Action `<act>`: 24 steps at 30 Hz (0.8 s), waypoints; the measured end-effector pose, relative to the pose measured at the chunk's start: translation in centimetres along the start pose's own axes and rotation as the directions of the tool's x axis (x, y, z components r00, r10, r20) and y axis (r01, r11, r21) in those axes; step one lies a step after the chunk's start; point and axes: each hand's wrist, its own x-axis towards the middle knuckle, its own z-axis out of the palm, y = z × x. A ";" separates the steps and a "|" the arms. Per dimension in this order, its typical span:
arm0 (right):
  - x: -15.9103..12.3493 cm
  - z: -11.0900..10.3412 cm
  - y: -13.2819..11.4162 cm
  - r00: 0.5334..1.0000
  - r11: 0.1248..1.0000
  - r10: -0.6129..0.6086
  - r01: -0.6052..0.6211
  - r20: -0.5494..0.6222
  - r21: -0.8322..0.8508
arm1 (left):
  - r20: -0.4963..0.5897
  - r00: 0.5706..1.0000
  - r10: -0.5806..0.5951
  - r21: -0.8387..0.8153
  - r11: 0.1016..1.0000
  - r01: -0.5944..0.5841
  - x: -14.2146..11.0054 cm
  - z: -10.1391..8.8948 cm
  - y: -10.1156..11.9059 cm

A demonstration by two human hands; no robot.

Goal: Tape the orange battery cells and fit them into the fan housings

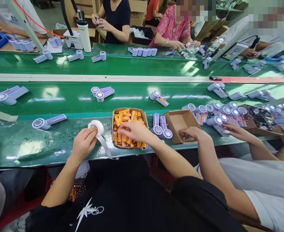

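My left hand [84, 143] is closed on a roll of white tape [96, 127], whose loose strip hangs down over the bench edge. To its right stands a small cardboard box [113, 141] full of orange battery cells [127, 140] with wires. My right hand [136, 130] is over this box, its fingers bent down among the cells; whether a cell is between them is hidden. A lilac handheld fan body [41, 124] lies on the bench left of the tape. Two more fan bodies [166, 132] lie right of the battery box.
A co-worker's hand [191, 132] reaches into an open cardboard box [178, 117] close on my right. Beyond the bench, a green conveyor belt [129, 96] carries several fan bodies. More fan bodies [225, 111] crowd the right side. People work across the line.
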 end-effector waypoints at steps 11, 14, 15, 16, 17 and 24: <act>6.3 -0.7 1.2 0.961 0.965 0.238 -0.250 -0.145 -0.076 | 0.187 0.981 0.050 -0.012 0.999 -0.048 1.1 1.7 0.9; 4.7 -1.9 3.4 0.953 0.966 0.255 -0.244 -0.162 0.082 | 0.239 0.970 0.043 -0.007 0.999 -0.043 0.8 1.8 0.7; 4.0 -2.1 4.1 0.946 0.952 0.271 -0.236 -0.178 0.193 | 0.248 0.968 0.047 -0.004 0.999 -0.047 0.9 1.7 0.7; 3.4 -2.2 4.6 0.937 0.919 0.289 -0.214 -0.196 0.333 | 0.248 0.967 0.053 -0.001 0.998 -0.055 0.9 1.7 0.7; 2.7 -2.2 5.1 0.927 0.860 0.308 -0.175 -0.215 0.480 | 0.244 0.968 0.064 0.002 0.998 -0.067 1.1 1.6 0.8; -1.6 0.8 4.4 0.901 0.536 0.318 0.085 -0.294 0.840 | 0.284 0.947 0.149 -0.081 0.988 -0.131 2.7 1.4 2.4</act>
